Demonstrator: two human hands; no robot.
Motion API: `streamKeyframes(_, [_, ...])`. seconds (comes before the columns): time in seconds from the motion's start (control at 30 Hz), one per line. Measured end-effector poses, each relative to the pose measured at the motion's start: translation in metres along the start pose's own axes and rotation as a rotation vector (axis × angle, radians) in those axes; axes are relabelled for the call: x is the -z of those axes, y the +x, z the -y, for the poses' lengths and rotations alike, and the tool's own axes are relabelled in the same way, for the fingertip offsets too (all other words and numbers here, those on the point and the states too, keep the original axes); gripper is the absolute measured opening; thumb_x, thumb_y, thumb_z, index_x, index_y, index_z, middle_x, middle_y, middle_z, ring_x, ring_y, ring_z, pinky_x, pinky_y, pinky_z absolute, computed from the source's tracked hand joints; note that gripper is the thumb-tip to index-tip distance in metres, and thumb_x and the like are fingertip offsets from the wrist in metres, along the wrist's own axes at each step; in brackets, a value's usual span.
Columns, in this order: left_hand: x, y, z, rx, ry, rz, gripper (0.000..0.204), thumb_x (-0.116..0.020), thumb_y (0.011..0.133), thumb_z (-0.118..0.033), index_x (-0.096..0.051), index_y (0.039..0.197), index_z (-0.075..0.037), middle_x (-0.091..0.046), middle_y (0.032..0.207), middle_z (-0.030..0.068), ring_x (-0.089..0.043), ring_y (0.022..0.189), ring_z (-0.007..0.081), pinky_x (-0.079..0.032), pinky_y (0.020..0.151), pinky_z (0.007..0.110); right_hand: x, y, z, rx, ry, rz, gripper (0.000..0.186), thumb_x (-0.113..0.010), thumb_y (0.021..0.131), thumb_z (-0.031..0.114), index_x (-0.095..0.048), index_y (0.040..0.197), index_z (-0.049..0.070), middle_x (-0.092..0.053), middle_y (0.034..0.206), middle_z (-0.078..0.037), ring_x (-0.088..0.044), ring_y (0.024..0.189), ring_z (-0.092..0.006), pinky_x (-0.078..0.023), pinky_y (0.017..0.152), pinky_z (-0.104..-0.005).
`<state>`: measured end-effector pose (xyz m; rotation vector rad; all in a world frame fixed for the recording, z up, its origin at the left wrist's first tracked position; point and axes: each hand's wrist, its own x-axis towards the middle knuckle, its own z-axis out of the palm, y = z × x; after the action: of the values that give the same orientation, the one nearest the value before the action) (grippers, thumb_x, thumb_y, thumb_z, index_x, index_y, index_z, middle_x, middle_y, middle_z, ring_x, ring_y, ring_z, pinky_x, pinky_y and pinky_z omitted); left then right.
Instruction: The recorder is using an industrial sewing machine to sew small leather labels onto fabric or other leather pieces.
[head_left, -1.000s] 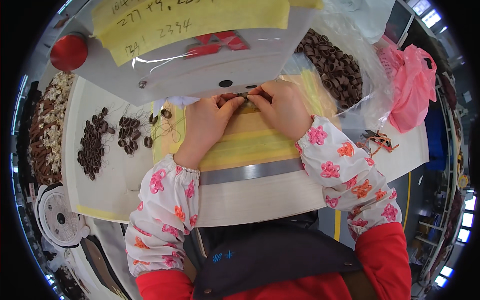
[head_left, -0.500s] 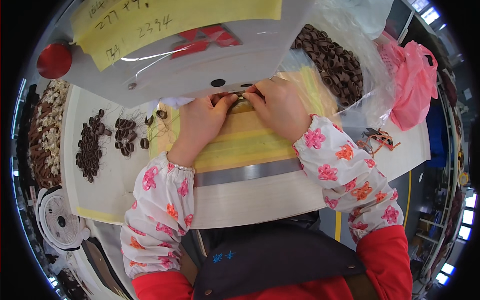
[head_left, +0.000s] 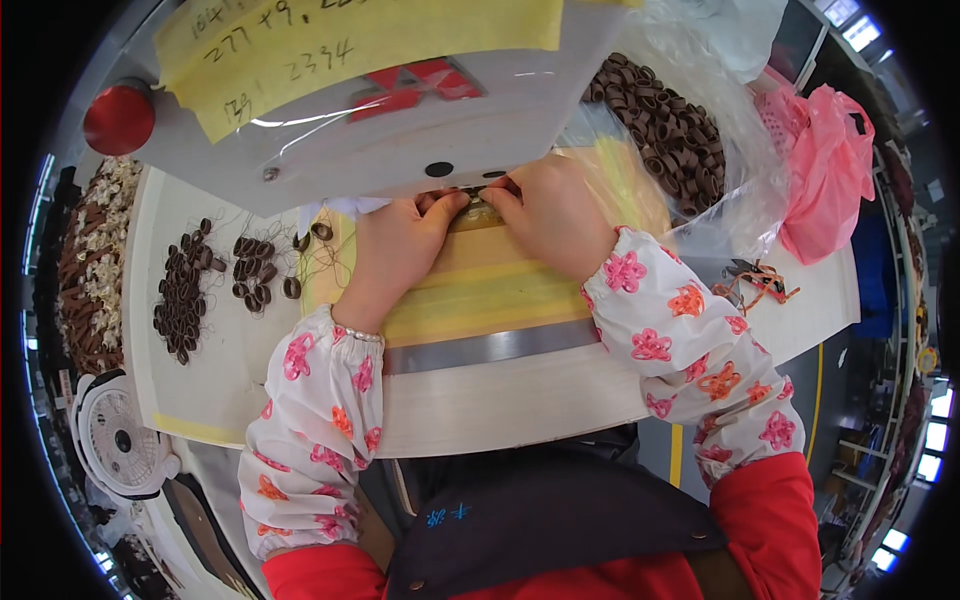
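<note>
1. My two hands are meeting under the front of one pale machine point(head_left: 300, 190); my left hand point(head_left: 400, 240) and my right hand point(head_left: 560, 215) are each bringing thumb and fingers in toward one small dark piece point(head_left: 476, 197).
2. That piece is lying between my fingertips, just by the machine's lower edge; I cannot tell whether either hand is clamping on it, since my fingers are partly covering it.
3. Left of my hands, two clusters of brown loops are lying with loose threads: a larger one point(head_left: 180, 295) and a smaller one point(head_left: 254, 270), their loops overlapping too much for me to count.
4. To the right, one heap of brown rings point(head_left: 665, 140) is sitting in a clear plastic bag point(head_left: 745, 190), beside one pink bag point(head_left: 825, 180) and one pair of snips point(head_left: 765, 280) tangled with orange cord.
5. The machine's top is running out of view, with one red knob point(head_left: 119, 118) and one yellow paper point(head_left: 380, 50) showing.
6. My forearms are reaching over a pale table point(head_left: 520, 412), where yellow tape point(head_left: 480, 312) and a grey strip point(head_left: 490, 347) are crossing in front of me.
7. Beyond its left edge, one white fan point(head_left: 115, 437) is standing; a yellow line point(head_left: 676, 455) is marking the grey floor.
</note>
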<state>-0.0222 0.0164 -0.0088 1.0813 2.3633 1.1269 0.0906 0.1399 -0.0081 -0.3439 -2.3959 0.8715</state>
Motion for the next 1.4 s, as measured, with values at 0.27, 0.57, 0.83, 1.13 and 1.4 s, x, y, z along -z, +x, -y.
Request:
streamKeyframes(0.27, [-0.003, 0.001, -0.005, 0.036, 0.012, 0.016, 0.028, -0.065, 0.077, -0.029, -0.065, 0.081, -0.001, -0.057, 0.058, 0.0008, -0.047, 0.052, 0.0052, -0.039, 0.051, 0.023, 0.005, -0.001, -0.001, -0.062, -0.025, 0.039, 0.011, -0.061, 0.072, 0.007, -0.054, 0.072, -0.001, -0.057, 0.067, -0.018, -0.056, 0.067, -0.0343, -0.045, 0.060, -0.0403])
streamKeyframes(0.57, [-0.005, 0.000, -0.008, -0.015, 0.011, 0.013, 0.025, -0.063, 0.077, -0.025, -0.064, 0.081, -0.001, -0.059, 0.059, 0.0029, -0.050, 0.051, 0.0078, -0.039, 0.049, 0.024, 0.003, -0.003, -0.008, -0.020, 0.022, 0.014, 0.011, -0.061, 0.072, 0.008, -0.054, 0.074, -0.001, -0.057, 0.068, -0.016, -0.056, 0.065, -0.0328, -0.044, 0.059, -0.0388])
streamKeyframes(0.83, [-0.006, -0.022, -0.008, -0.383, 0.149, -0.091, 0.019, -0.062, 0.078, -0.020, -0.059, 0.069, -0.003, -0.053, 0.051, 0.0070, -0.050, 0.045, 0.0218, -0.037, 0.051, 0.032, 0.026, -0.008, 0.001, 0.152, -0.065, -0.039, 0.013, -0.063, 0.071, 0.009, -0.055, 0.076, 0.001, -0.057, 0.067, -0.013, -0.057, 0.063, -0.0295, -0.044, 0.056, -0.0355])
streamKeyframes(1.13, [0.064, -0.044, 0.040, -0.279, 0.299, -0.294, 0.023, -0.062, 0.078, -0.018, -0.058, 0.062, -0.003, -0.047, 0.047, 0.0046, -0.040, 0.042, 0.0191, -0.034, 0.064, 0.032, 0.105, -0.004, -0.046, -0.171, -0.897, 0.036, 0.019, -0.063, 0.072, 0.025, -0.059, 0.079, 0.008, -0.060, 0.079, -0.009, -0.059, 0.074, -0.0280, -0.047, 0.063, -0.0395])
streamKeyframes(1.4, [0.030, -0.042, 0.003, -0.648, 0.474, -0.227, 0.028, -0.056, 0.077, -0.010, -0.056, 0.103, 0.001, -0.057, 0.100, 0.0169, -0.049, 0.094, 0.0335, -0.037, 0.081, 0.038, 0.099, -0.001, -0.049, -0.198, -0.921, 0.087, 0.012, -0.061, 0.072, 0.019, -0.060, 0.078, 0.009, -0.061, 0.074, -0.007, -0.060, 0.072, -0.0270, -0.047, 0.061, -0.0388])
